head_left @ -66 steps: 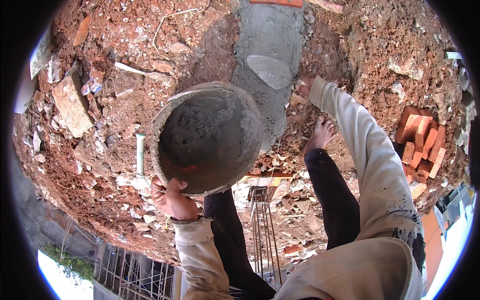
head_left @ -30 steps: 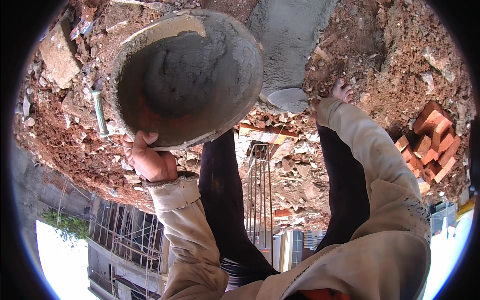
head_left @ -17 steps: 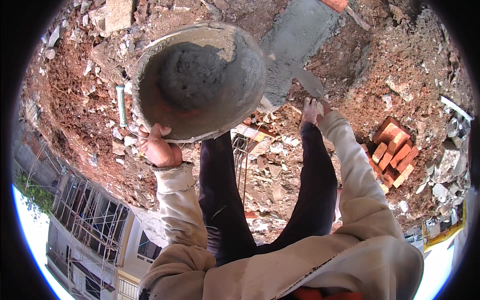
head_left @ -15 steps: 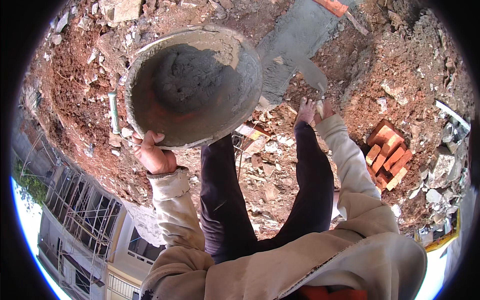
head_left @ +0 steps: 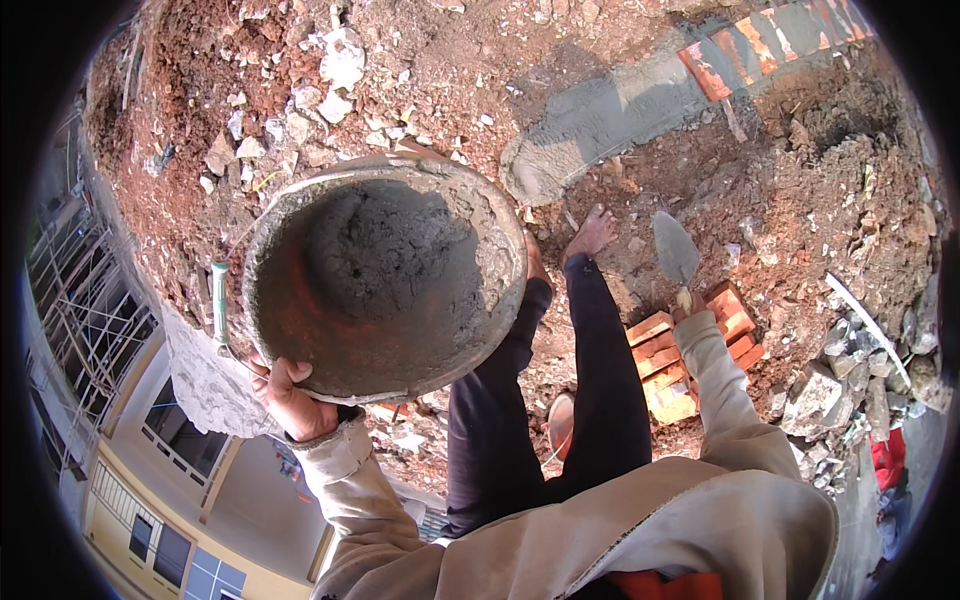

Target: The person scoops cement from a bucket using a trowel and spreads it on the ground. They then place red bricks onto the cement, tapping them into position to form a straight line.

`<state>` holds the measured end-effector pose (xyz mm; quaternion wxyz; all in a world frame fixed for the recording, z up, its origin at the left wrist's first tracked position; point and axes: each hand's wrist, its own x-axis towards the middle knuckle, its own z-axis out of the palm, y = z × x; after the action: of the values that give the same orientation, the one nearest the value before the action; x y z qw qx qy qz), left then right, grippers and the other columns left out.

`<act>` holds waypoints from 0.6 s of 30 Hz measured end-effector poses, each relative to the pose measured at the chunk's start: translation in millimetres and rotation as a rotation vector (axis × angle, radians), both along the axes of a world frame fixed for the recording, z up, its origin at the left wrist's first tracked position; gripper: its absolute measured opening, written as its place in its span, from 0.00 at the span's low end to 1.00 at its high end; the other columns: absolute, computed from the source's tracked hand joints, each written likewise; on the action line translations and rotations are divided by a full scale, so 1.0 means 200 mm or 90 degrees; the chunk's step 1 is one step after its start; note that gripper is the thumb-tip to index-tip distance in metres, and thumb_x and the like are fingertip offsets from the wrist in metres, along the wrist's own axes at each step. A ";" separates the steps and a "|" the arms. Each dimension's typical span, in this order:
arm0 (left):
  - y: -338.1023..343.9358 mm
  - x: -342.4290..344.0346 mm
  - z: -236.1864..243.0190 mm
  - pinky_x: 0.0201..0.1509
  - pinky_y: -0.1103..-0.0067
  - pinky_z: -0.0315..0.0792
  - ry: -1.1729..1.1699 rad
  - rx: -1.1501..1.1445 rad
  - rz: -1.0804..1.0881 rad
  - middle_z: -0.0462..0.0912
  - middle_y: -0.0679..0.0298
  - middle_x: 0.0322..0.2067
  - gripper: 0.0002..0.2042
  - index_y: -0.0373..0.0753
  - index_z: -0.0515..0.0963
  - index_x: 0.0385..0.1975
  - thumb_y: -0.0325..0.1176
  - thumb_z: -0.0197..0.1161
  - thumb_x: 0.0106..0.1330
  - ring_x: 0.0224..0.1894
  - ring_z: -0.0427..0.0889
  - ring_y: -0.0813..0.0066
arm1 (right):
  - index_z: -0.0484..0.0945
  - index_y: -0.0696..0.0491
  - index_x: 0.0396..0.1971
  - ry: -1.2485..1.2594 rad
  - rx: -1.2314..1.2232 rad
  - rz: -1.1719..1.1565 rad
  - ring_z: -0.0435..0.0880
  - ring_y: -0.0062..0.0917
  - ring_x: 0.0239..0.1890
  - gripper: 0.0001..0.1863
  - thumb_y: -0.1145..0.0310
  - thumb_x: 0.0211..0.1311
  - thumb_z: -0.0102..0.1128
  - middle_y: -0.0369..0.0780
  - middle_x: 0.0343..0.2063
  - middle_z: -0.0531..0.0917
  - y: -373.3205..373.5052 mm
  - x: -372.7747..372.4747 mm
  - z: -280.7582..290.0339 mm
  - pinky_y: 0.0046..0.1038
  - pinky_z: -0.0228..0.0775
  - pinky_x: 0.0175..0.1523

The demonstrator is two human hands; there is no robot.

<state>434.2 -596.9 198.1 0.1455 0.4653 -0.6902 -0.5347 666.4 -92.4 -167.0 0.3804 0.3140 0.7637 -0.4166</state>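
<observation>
My left hand is closed on the lower left rim of a wide round mortar pan, thumb over the edge. Grey wet mortar lies in it, and the pan tilts so its inside shows. Beside the rim is a green grip on a wire. My right hand, partly hidden by the sleeve, holds a trowel by its handle, over a pile of orange bricks. The trowel blade has a grey film on it. Beyond my feet a strip of spread mortar runs toward the upper right.
A row of set bricks continues from the mortar strip. Broken stones lie at the right, near a pale bar. A person in red is at the far right. Scaffolding and a building stand at the left.
The trowel in my right hand has left the end of the mortar strip and moved right, over the bricks. The end of the strip is more rounded. My left hand still holds the pan.
</observation>
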 end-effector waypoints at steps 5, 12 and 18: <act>-0.19 0.24 0.07 0.43 0.78 0.70 -0.018 -0.032 0.068 0.74 0.67 0.31 0.16 0.40 0.70 0.30 0.15 0.49 0.39 0.32 0.72 0.73 | 0.71 0.56 0.48 0.038 0.162 0.254 0.75 0.28 0.40 0.19 0.70 0.56 0.59 0.41 0.39 0.77 0.12 0.04 0.09 0.29 0.68 0.46; -0.39 0.33 0.09 0.39 0.81 0.67 -0.020 -0.058 0.115 0.70 0.69 0.27 0.15 0.40 0.68 0.28 0.15 0.50 0.39 0.29 0.69 0.78 | 0.71 0.56 0.47 -0.003 0.226 0.323 0.74 0.29 0.43 0.18 0.69 0.57 0.59 0.42 0.40 0.76 0.05 0.00 0.19 0.30 0.65 0.49; -0.58 0.29 0.04 0.38 0.82 0.66 -0.002 -0.052 0.129 0.70 0.70 0.27 0.14 0.41 0.68 0.28 0.15 0.49 0.40 0.28 0.68 0.79 | 0.69 0.57 0.47 -0.088 0.021 -0.015 0.73 0.24 0.34 0.18 0.71 0.57 0.58 0.39 0.33 0.76 -0.20 -0.03 0.44 0.27 0.68 0.40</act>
<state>491.9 -713.1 206.7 0.2168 0.5271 -0.6612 -0.4879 660.1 -132.6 -79.4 0.4220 0.3568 0.7387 -0.3860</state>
